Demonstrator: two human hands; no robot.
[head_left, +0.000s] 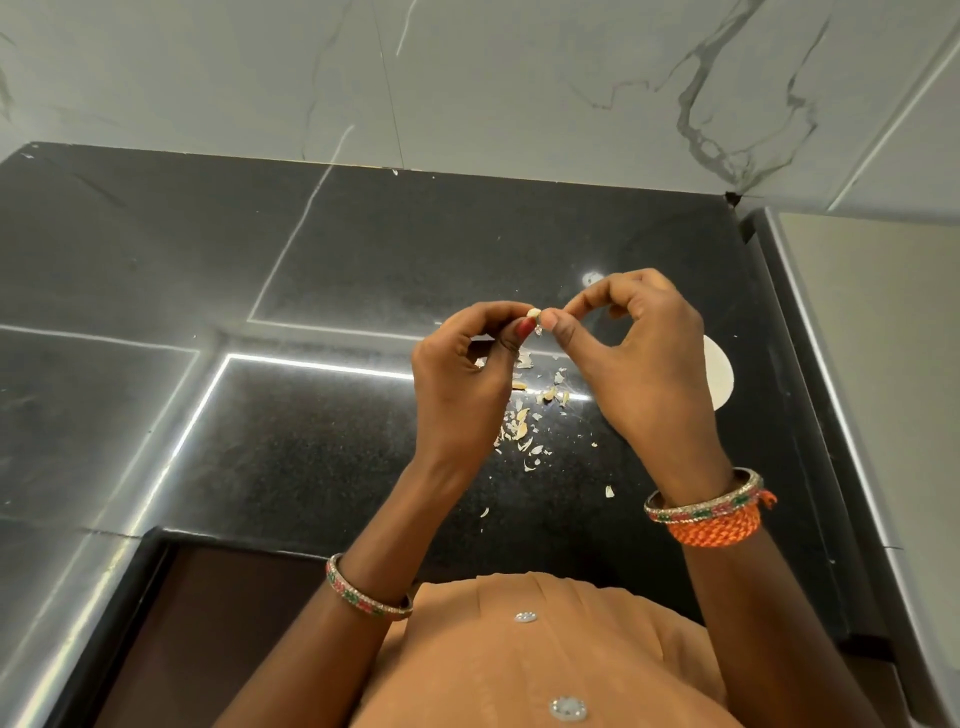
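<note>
Plainly mid-peel. Head view, looking down over a black counter (363, 249).

Hands: the left hand (462, 379) pinched a small pale clove (533, 313), garlic by the look of it, between forefinger and thumb. The red-nailed thumb sat just under the clove, and the other fingers curled toward the palm. The right hand (649, 358) met it from the opposite side, with thumb and forefinger tips closed on the clove's free end, seemingly nipping at a flake of skin. Whether any skin had lifted was too small to tell. The remaining right fingers were bent loosely and held nothing.

Clove: it was held in the air between the two sets of fingertips, above the counter and not touching it.

Step, as judged: stripping the skin off this one clove, well along, since what showed of it looked bare and pale. The next move would call for the left hand to hold firm while the right pulls the flake away and drops it, then a turn of the clove to check for leftover skin. A light grip is wanted, as a bare clove is likely to be slippery.

Pose: the backs of both hands faced the camera. The forearms rose from the lower frame and converged. The left wrist wore a bangle (366, 597); the right wore another, with orange thread (717, 530) beside it.

Peel scraps (519, 426) lay scattered on the counter beneath the hands. A white dish (721, 374) showed partly behind the right hand, its contents hidden.
</note>
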